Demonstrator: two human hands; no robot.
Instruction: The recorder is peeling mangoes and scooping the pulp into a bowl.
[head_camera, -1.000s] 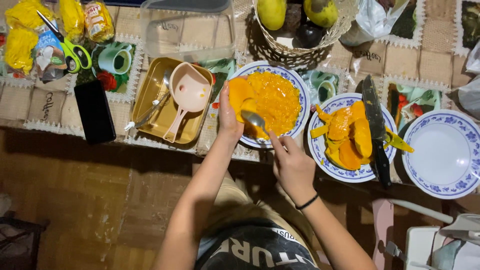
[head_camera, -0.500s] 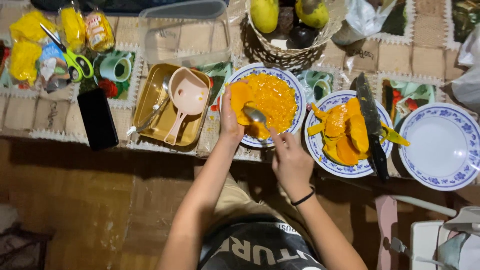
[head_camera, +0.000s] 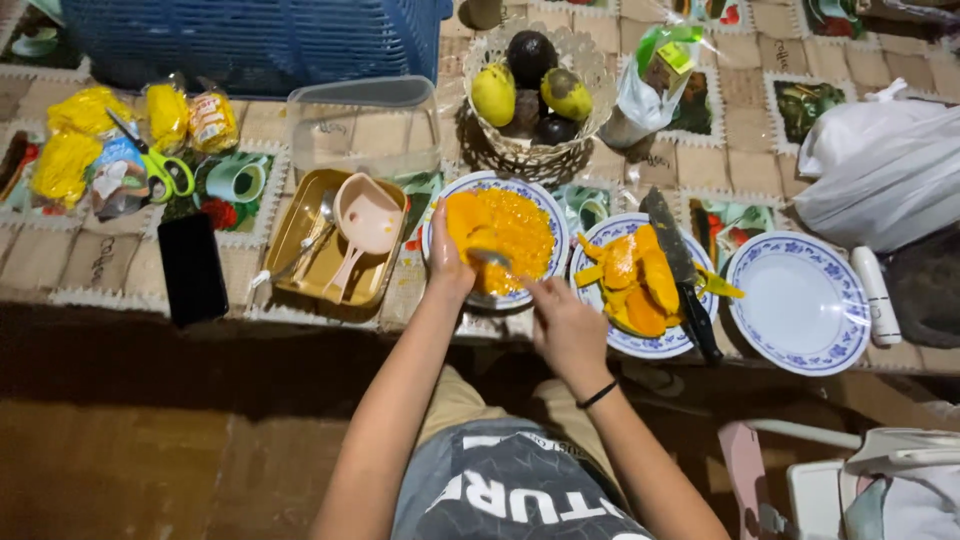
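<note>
Since the earlier frames the view has drawn back and up — a blue crate and a white bag now show at the far side of the table, while both hands remain at the same plate. Left hand is closed around a mango half, holding it over the near-left rim of the blue-patterned plate that carries the scooped mango pulp. Right hand grips the handle of a metal spoon, fingers curled about it, with the bowl of the spoon lying at the mango half, over the plate's near side. Step in hand, as judged: scooping flesh out of the skin onto the pulp pile. Next move calls for the spoon edge to run between flesh and skin while the left hand steadies the half above the plate, so that loosened flesh drops inside the rim. Just beside, to the right, a second plate holds mango pieces with a black-handled knife laid across them — further right stands an unfilled plate
</note>
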